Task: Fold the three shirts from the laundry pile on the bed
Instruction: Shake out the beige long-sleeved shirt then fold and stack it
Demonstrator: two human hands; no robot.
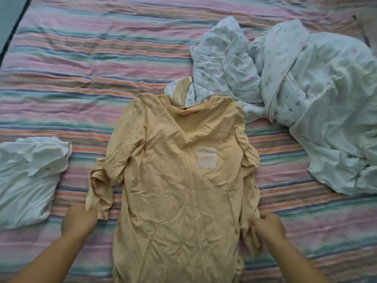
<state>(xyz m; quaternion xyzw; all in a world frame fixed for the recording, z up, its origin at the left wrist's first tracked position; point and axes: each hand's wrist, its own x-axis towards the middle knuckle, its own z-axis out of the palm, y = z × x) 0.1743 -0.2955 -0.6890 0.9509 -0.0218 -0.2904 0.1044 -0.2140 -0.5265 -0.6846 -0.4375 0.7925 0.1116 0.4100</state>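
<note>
Striped bedding [85,64] in pink, green and orange bands is serving as our work surface, and we are laying the yellow long-sleeved shirt [179,180] flat on it, front up, collar away from us and hem toward us, with a pale square patch [206,157] showing on the chest. Our left hand [78,220] is gripping the cuff end of the left sleeve [102,184], fingers curled round the bunched fabric, while our right hand [270,225] is pinching the right sleeve [250,203] low down beside the body of the shirt. We are judging this to be the sleeve-straightening step, and to do it well we should be drawing each sleeve taut and flat before folding it across the chest, keeping the side seams parallel and pressing out the creases that are wrinkling the front. No baskets or containers are showing; the laundry is simply lying loose. A white garment [30,176] is sitting to our left, roughly bundled, whether folded we cannot tell, and a floral white heap [285,88] is lying crumpled beyond the collar to the right, touching the shirt's shoulder.
</note>
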